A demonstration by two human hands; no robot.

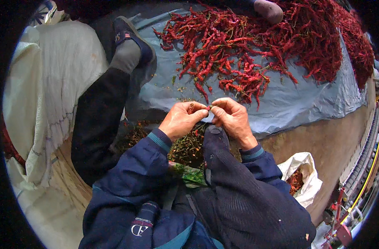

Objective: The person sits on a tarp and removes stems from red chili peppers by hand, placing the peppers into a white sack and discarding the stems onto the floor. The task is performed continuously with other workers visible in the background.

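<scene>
Between the fingertips of both hands is a small red dried chili pepper (208, 108), near the middle of the view. My left hand (186, 118) pinches its body with thumb and finger, and a brownish-red piece shows against the curled fingers. My right hand (233, 119) pinches its green stem end, fingers bent. Past the hands, loose dried red chilies (220, 53) lie spread on a grey-blue plastic sheet (279, 115). Below the hands, between the legs, is a heap of green-brown stems (189, 146) with bits of red and orange.
A larger chili pile (317, 46) rises at upper right. White woven sacks (65, 53) stand at left; an opened white sack (304, 177) with red contents is at lower right. My outstretched leg (102, 109) bounds the left side. Another foot (269, 11) shows at the top. Machinery (342, 230) stands far right.
</scene>
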